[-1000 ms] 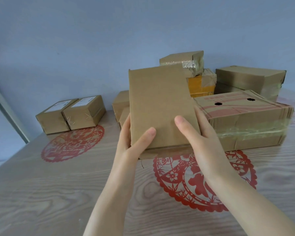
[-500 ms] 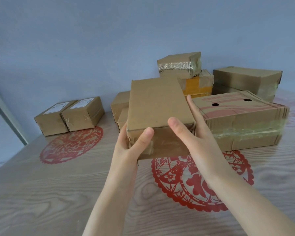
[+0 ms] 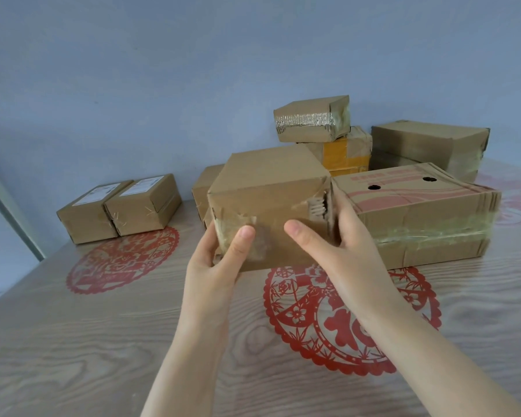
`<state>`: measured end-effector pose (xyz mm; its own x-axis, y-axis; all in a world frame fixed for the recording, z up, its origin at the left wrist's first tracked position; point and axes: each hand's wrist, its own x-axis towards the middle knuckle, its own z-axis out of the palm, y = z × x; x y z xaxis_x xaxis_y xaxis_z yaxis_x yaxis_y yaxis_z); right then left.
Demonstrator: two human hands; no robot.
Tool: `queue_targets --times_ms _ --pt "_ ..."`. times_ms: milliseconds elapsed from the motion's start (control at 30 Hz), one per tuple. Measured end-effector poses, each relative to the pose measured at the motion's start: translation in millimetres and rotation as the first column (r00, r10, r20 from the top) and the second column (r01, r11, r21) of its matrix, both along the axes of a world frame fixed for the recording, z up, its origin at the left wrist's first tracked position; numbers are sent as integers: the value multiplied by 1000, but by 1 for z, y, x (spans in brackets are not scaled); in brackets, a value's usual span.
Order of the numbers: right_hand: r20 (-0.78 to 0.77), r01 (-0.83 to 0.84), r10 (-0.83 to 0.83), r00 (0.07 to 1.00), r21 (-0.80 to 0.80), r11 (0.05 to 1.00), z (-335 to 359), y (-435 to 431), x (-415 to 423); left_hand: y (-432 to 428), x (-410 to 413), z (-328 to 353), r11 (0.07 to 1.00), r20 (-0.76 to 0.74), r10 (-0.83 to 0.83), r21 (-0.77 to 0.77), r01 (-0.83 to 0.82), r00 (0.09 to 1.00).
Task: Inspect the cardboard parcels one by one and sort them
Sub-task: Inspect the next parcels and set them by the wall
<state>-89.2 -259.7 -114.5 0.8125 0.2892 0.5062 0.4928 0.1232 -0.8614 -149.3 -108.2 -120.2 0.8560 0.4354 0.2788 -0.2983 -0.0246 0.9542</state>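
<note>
I hold a plain brown cardboard parcel (image 3: 268,188) above the table's middle, its taped, torn end face turned toward me. My left hand (image 3: 220,263) grips its lower left corner with the thumb on the front face. My right hand (image 3: 340,245) grips its right side, thumb on the front, fingers behind the torn edge. Right of it lies a wide flat parcel with red print and two holes (image 3: 418,212). Behind stand a small taped parcel (image 3: 310,118) on a yellow-taped parcel (image 3: 343,152), and a larger brown parcel (image 3: 427,142).
Two small labelled parcels (image 3: 118,206) sit side by side at the back left of the wooden table (image 3: 73,341). Another parcel (image 3: 203,185) is partly hidden behind the held one. Red paper-cut decorations (image 3: 343,320) lie on the tabletop. A blue wall rises behind.
The held parcel has tipped from standing on end with its broad face toward me to lying flat, so its taped end face now faces me. Both hands stayed on it.
</note>
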Motion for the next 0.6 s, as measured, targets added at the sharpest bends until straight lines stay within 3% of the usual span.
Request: queue_targets --times_ms 400,600 --pt "-82 0 -9 997 -109 994 -9 6 2 1 1 0 978 149 164 -152 -142 975" --pt "-217 22 -32 976 -47 999 -11 12 -2 -10 4 -3 998 126 66 -31 -62 990"
